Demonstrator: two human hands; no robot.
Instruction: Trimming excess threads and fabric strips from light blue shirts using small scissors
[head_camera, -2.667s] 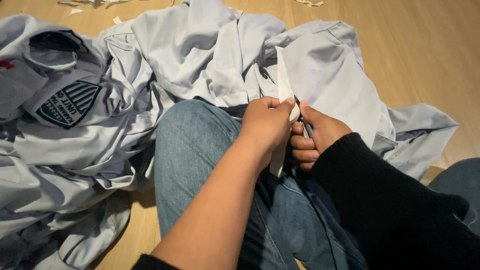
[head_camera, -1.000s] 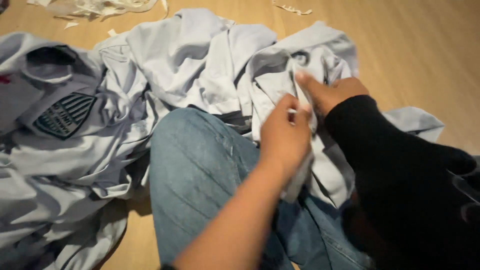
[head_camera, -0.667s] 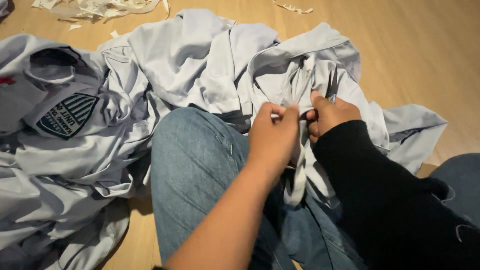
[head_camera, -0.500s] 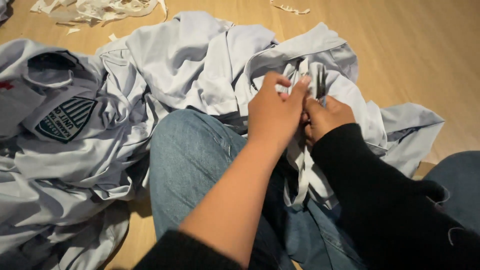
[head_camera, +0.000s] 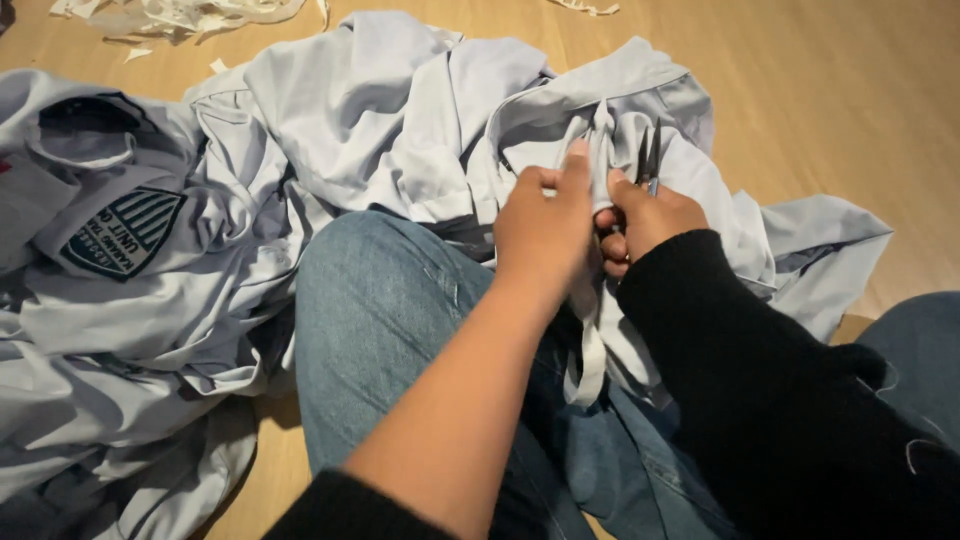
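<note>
Above a denim-clad knee (head_camera: 390, 300), the left hand (head_camera: 545, 225) pinches a pale blue fabric strip (head_camera: 598, 160); the right hand (head_camera: 650, 220) grips small scissors (head_camera: 647, 160).

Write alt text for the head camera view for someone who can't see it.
A seated person's left hand pinches a strip of pale blue fabric while the right hand holds small scissors against it. Jeans-clad legs rest among heaped blue shirts on a wooden floor.

A crumpled pale-blue shirt (head_camera: 560, 110) lies over the denim-clad lap — a loose fabric strip (head_camera: 592, 360) hanging down.
</note>
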